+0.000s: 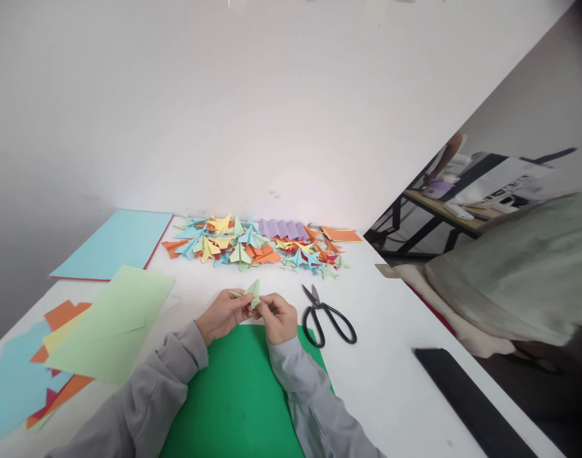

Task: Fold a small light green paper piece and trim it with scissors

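Fingers of the left hand (228,313) and the right hand (277,318) pinch a small light-green folded paper plane (252,293) between them, held above the far edge of the green sheet (238,394). Relative to that sheet, black-handled scissors (326,313) lie at its right far corner, the near handle loop overlapping it. Beyond it spreads a pile of multicoloured paper planes (240,245), with a pleated purple paper (284,229) at the pile's back. Left of it, a light-green sheet (114,324) rests over coloured scraps (21,366); well to its right lies a black strip (472,401).
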Action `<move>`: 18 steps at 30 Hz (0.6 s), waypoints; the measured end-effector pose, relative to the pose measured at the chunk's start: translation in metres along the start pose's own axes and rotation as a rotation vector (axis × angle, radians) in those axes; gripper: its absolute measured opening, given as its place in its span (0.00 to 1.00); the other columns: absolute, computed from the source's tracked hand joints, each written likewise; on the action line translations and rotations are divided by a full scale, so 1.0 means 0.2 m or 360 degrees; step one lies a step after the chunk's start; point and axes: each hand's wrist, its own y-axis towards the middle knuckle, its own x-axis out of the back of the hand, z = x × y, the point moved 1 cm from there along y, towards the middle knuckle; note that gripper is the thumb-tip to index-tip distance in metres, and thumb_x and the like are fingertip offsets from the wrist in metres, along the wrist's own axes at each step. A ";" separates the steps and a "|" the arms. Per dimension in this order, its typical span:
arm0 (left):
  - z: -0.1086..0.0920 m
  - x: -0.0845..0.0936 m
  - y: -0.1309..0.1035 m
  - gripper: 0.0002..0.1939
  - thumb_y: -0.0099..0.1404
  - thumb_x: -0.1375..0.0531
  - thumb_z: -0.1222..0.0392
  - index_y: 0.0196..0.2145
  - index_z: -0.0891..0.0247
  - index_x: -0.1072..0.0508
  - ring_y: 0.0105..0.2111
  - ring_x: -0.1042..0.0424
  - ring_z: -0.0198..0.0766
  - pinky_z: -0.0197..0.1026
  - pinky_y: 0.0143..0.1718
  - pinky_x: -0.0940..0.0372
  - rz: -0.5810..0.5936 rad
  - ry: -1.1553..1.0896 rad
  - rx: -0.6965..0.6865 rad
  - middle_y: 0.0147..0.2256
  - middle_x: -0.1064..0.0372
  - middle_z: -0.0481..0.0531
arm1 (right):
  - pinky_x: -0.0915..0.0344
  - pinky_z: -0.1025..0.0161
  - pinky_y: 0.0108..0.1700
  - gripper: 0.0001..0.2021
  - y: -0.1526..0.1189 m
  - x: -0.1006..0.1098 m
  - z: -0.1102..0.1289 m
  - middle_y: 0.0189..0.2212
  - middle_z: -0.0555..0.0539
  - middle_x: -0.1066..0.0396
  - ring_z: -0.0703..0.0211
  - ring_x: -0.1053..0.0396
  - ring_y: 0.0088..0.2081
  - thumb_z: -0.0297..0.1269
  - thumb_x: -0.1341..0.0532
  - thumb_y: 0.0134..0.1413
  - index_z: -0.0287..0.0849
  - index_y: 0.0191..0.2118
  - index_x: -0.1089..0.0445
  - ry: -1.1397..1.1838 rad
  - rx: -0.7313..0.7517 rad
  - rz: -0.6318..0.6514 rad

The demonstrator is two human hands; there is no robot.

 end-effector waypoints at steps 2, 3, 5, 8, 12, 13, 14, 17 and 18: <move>0.00 0.00 0.00 0.08 0.51 0.39 0.62 0.22 0.71 0.31 0.21 0.39 0.29 0.35 0.28 0.43 0.0011 -0.0004 -0.0010 0.19 0.38 0.49 | 0.38 0.68 0.20 0.06 0.00 0.00 0.00 0.14 0.53 0.34 0.66 0.37 0.16 0.36 0.42 0.44 0.40 0.22 0.33 0.0044 -0.0020 -0.0006; 0.00 0.00 0.00 0.08 0.51 0.39 0.62 0.22 0.71 0.31 0.21 0.38 0.29 0.36 0.28 0.43 0.0017 -0.0007 -0.0011 0.19 0.38 0.49 | 0.38 0.68 0.20 0.06 0.00 0.00 0.00 0.14 0.53 0.34 0.66 0.37 0.16 0.35 0.42 0.44 0.40 0.22 0.33 0.0058 -0.0022 -0.0007; 0.00 0.00 0.00 0.07 0.52 0.39 0.63 0.22 0.71 0.30 0.21 0.38 0.29 0.36 0.28 0.43 0.0026 -0.0013 -0.0009 0.18 0.38 0.49 | 0.38 0.68 0.19 0.06 0.00 0.00 0.00 0.13 0.53 0.35 0.66 0.38 0.16 0.35 0.42 0.44 0.40 0.22 0.33 0.0067 -0.0015 -0.0007; 0.00 0.01 0.00 0.07 0.50 0.39 0.63 0.22 0.72 0.30 0.21 0.38 0.29 0.36 0.27 0.42 0.0008 -0.0006 -0.0017 0.18 0.38 0.49 | 0.39 0.67 0.19 0.05 0.00 0.00 -0.01 0.14 0.53 0.34 0.66 0.38 0.16 0.35 0.41 0.44 0.40 0.23 0.33 0.0032 0.0017 -0.0001; -0.01 0.00 0.00 0.07 0.47 0.37 0.64 0.23 0.72 0.30 0.21 0.38 0.29 0.35 0.26 0.42 -0.0061 0.0001 -0.0050 0.19 0.37 0.49 | 0.38 0.67 0.20 0.04 0.01 0.01 0.00 0.15 0.52 0.33 0.65 0.36 0.17 0.34 0.41 0.44 0.41 0.24 0.32 -0.0094 0.0103 0.0033; -0.01 0.00 0.00 0.07 0.46 0.36 0.64 0.23 0.72 0.30 0.21 0.37 0.29 0.35 0.27 0.42 -0.0075 -0.0002 -0.0049 0.19 0.36 0.49 | 0.38 0.67 0.21 0.04 0.01 0.01 0.01 0.16 0.52 0.33 0.65 0.36 0.17 0.34 0.41 0.44 0.41 0.24 0.32 -0.0114 0.0119 0.0044; -0.01 0.00 0.00 0.07 0.46 0.36 0.65 0.23 0.71 0.30 0.21 0.37 0.29 0.35 0.27 0.42 -0.0086 -0.0007 -0.0045 0.19 0.35 0.50 | 0.37 0.67 0.21 0.04 0.01 0.01 0.01 0.17 0.51 0.33 0.65 0.35 0.18 0.34 0.41 0.44 0.41 0.25 0.31 -0.0117 0.0124 0.0050; -0.01 0.01 0.00 0.07 0.45 0.36 0.67 0.23 0.71 0.30 0.22 0.36 0.30 0.37 0.28 0.40 -0.0088 -0.0017 -0.0043 0.19 0.34 0.50 | 0.37 0.66 0.21 0.04 0.01 0.01 0.02 0.16 0.51 0.32 0.64 0.35 0.18 0.35 0.41 0.44 0.41 0.26 0.31 -0.0039 0.0074 0.0062; -0.01 0.01 0.00 0.07 0.45 0.36 0.67 0.23 0.71 0.30 0.22 0.36 0.31 0.37 0.28 0.40 -0.0080 -0.0017 -0.0044 0.19 0.34 0.50 | 0.37 0.66 0.21 0.05 0.00 0.01 0.03 0.16 0.51 0.32 0.64 0.35 0.18 0.35 0.41 0.44 0.41 0.26 0.31 -0.0004 0.0047 0.0073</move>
